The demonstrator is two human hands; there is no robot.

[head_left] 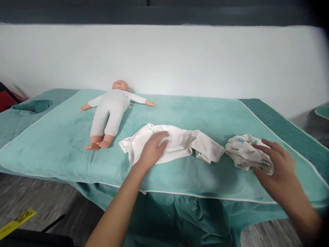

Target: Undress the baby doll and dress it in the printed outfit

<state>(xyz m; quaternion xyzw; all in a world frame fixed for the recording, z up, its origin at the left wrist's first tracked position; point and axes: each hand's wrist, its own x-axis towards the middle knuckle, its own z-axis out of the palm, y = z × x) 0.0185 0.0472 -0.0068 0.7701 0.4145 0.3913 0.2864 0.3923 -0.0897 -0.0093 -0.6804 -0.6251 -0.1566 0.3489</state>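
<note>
A white baby garment (pixel 177 142) lies spread on the bed in front of me, one sleeve stretching to the right. Small patterned bits show at its left end and under the sleeve. My left hand (pixel 155 147) rests on its left part, fingers extended. To the right sits a crumpled white cloth item (pixel 244 152) with a green print; its exact kind is unclear. My right hand (pixel 279 164) is at its right side, thumb and fingers apart around the edge. Further back on the left, a baby doll (pixel 110 106) lies face up in white, arms out.
A teal sheet (pixel 185 109) with white piping covers the bed and hangs over its front edge. Behind stands a white wall (pixel 180 58). A red and black object (pixel 6 97) is at far left. A yellow tag (pixel 17 223) shows at lower left, above grey flooring.
</note>
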